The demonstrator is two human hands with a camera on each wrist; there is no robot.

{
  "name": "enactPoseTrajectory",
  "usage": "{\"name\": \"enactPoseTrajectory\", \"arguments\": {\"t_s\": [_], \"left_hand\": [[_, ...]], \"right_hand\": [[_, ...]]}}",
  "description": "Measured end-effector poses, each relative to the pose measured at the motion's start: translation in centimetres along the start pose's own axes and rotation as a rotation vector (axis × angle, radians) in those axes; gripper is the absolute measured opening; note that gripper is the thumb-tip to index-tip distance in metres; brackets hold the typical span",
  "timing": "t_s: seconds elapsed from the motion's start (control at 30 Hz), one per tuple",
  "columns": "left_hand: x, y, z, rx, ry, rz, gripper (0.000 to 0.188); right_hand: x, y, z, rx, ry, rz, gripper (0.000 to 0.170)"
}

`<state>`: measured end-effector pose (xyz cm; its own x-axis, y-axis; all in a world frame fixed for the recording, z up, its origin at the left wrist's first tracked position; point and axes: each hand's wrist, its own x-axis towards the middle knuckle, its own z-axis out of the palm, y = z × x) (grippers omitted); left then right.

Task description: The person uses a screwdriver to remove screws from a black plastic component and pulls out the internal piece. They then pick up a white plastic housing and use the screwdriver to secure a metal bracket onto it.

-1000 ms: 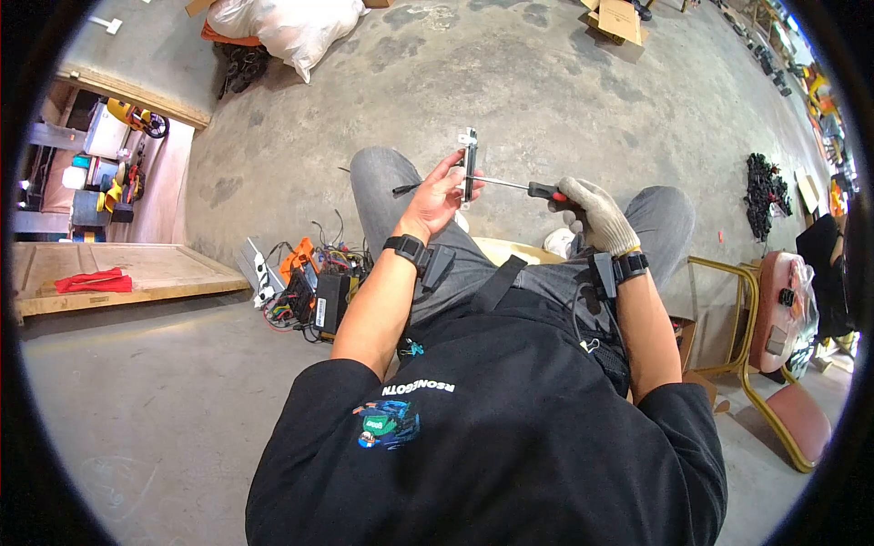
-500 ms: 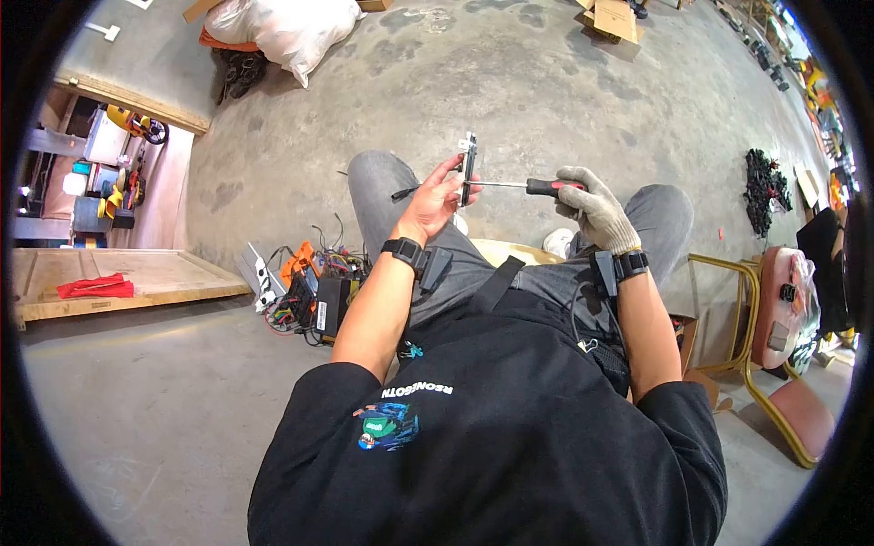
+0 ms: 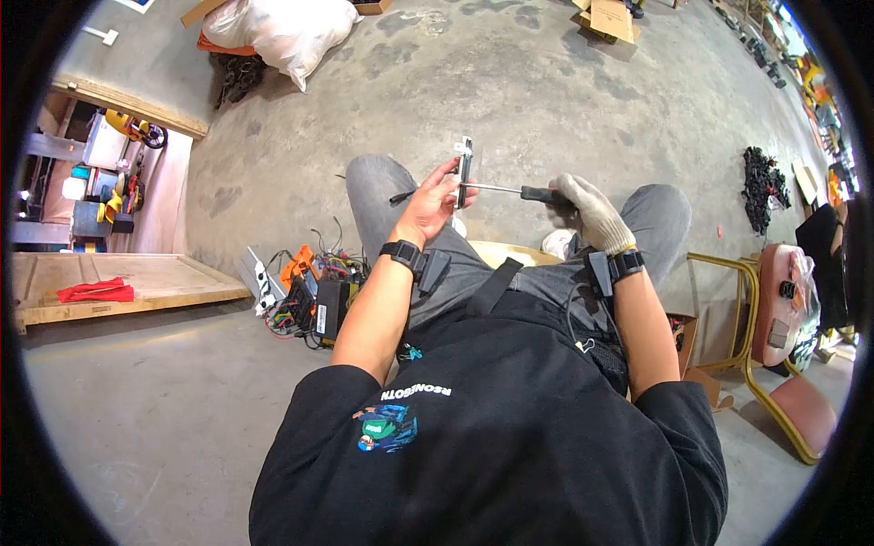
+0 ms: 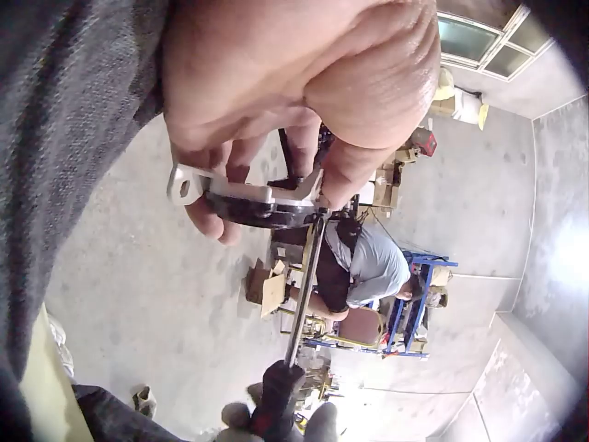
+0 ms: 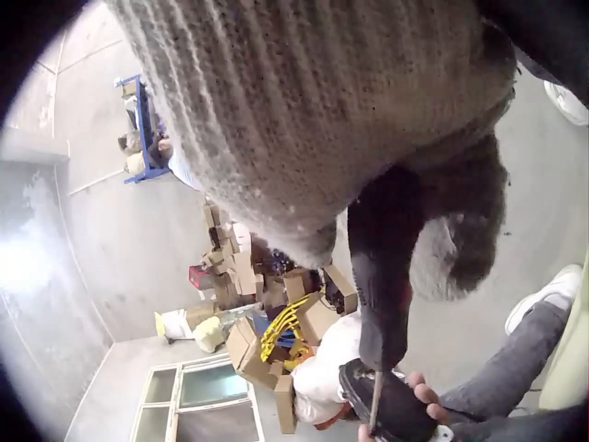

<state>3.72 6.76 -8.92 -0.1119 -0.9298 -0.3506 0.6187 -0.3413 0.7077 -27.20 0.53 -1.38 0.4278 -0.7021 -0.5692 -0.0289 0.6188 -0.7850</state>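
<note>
My bare left hand (image 3: 430, 207) holds a small black part with metal brackets (image 3: 463, 173) upright between thumb and fingers. In the left wrist view the part (image 4: 262, 210) shows a silver tab with a hole at one end. My gloved right hand (image 3: 592, 211) grips the dark handle of a screwdriver (image 3: 539, 194). Its shaft (image 4: 306, 290) runs to the part, the tip at the bracket's end beside my left thumb. In the right wrist view the glove (image 5: 340, 120) wraps the handle (image 5: 382, 267), and the part's black face (image 5: 396, 405) lies beyond.
A pile of wires and electronics (image 3: 314, 296) lies on the floor left of my legs. A wooden panel (image 3: 137, 284) bears a red cloth (image 3: 96, 290). A pink-seated chair (image 3: 794, 419) stands at the right. Beyond are a white sack (image 3: 296, 36) and a cardboard box (image 3: 608, 20).
My right hand has turned on the screwdriver handle, its fingers first opening, then closing round it. Both hands and the part have shifted slightly to the left.
</note>
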Motion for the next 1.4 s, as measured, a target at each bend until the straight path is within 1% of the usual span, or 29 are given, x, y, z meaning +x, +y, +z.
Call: {"name": "enactPoseTrajectory", "arguments": {"t_s": [0.03,0.1,0.13,0.2,0.23,0.3,0.33,0.4,0.43,0.5,0.53,0.57,0.63,0.67,0.7,0.8,0.87,0.9,0.97,1.0,1.07,1.1,1.17,1.2,1.27,1.3,1.37,1.4], "left_hand": [[0.0,0.0,0.0,0.005,0.000,0.000,0.052],[0.0,-0.1,-0.1,-0.002,0.001,-0.003,0.052],[0.0,-0.1,-0.1,-0.010,0.001,-0.004,0.051],[0.1,-0.2,-0.3,-0.019,0.003,-0.001,0.051],[0.1,-0.2,-0.3,-0.027,0.004,0.000,0.051],[0.1,-0.2,-0.2,-0.019,0.008,-0.002,0.051],[0.1,-0.2,-0.3,-0.009,0.014,-0.002,0.051],[0.2,-0.2,-0.3,-0.012,0.011,-0.001,0.051],[0.1,-0.2,-0.3,-0.016,0.008,-0.001,0.051],[0.2,-0.2,-0.3,-0.024,0.016,0.000,0.052],[0.1,-0.1,-0.2,-0.032,0.025,0.002,0.052],[0.1,-0.1,-0.2,-0.033,0.025,0.003,0.052],[0.0,-0.1,-0.1,-0.017,0.034,-0.004,0.052],[0.0,-0.1,0.0,-0.017,0.033,-0.006,0.052],[0.0,-0.1,0.0,0.003,0.037,-0.009,0.053],[0.1,0.0,0.0,0.017,0.036,-0.012,0.053],[0.1,-0.1,-0.1,0.010,0.034,-0.012,0.054],[0.1,-0.2,-0.2,-0.003,0.037,-0.013,0.055],[0.1,-0.1,-0.1,-0.015,0.040,-0.012,0.055],[0.1,-0.2,-0.2,-0.007,0.039,-0.010,0.055],[0.1,-0.2,-0.2,0.001,0.037,-0.008,0.055],[0.1,-0.2,-0.2,0.010,0.034,-0.008,0.054],[0.1,-0.1,-0.1,0.020,0.027,-0.011,0.054],[0.1,-0.1,0.0,0.039,0.032,-0.012,0.053],[0.0,-0.1,0.1,0.058,0.038,-0.012,0.053],[0.0,-0.1,0.1,0.061,0.039,-0.012,0.052],[0.1,-0.2,0.0,0.065,0.040,-0.012,0.052],[0.1,-0.2,-0.1,0.041,0.047,-0.011,0.052]], "right_hand": [[0.1,0.0,-0.5,0.000,-0.001,0.001,0.034],[0.5,0.2,-1.5,-0.156,-0.119,0.009,0.033],[0.7,0.5,-1.4,-0.157,-0.118,0.009,0.033],[1.1,1.4,-0.9,-0.007,-0.042,-0.217,0.037],[0.9,1.3,-0.4,-0.008,-0.042,-0.216,0.037],[0.5,0.8,0.5,0.050,0.072,-0.271,0.040],[0.4,0.6,0.5,0.050,0.072,-0.272,0.040],[0.3,0.3,0.2,0.017,0.006,-0.044,0.039],[0.2,0.3,0.0,0.017,0.006,-0.044,0.039],[0.1,0.3,-0.7,-0.168,-0.077,0.041,0.037],[0.6,0.5,-0.8,-0.134,-0.077,0.004,0.033],[0.8,0.8,-0.8,-0.135,-0.078,0.004,0.033],[1.1,1.2,-0.6,-0.007,-0.041,-0.224,0.031],[1.1,1.1,-0.5,0.062,-0.036,-0.242,0.031],[1.0,1.0,-0.5,0.062,-0.034,-0.243,0.031],[0.3,0.5,-0.3,0.131,-0.054,-0.199,0.033],[0.4,0.6,-0.7,0.118,-0.099,0.065,0.035],[0.5,0.6,-0.9,0.118,-0.099,0.064,0.035],[0.1,0.0,-0.6,-0.023,-0.074,0.080,0.041],[0.2,0.2,-0.4,-0.024,-0.075,0.080,0.041],[0.5,0.6,0.0,0.128,0.006,-0.203,0.046],[0.6,0.7,0.1,0.129,0.006,-0.204,0.046],[0.7,0.6,0.1,0.239,0.037,-0.229,0.051],[0.6,0.6,-0.1,0.239,0.037,-0.230,0.051],[0.6,0.8,-0.6,0.178,0.006,-0.052,0.051],[0.7,1.0,-0.6,0.178,0.006,-0.052,0.051],[0.8,1.2,-0.7,0.076,-0.016,0.047,0.052],[0.8,1.3,-0.7,0.089,-0.034,0.032,0.054]]}}
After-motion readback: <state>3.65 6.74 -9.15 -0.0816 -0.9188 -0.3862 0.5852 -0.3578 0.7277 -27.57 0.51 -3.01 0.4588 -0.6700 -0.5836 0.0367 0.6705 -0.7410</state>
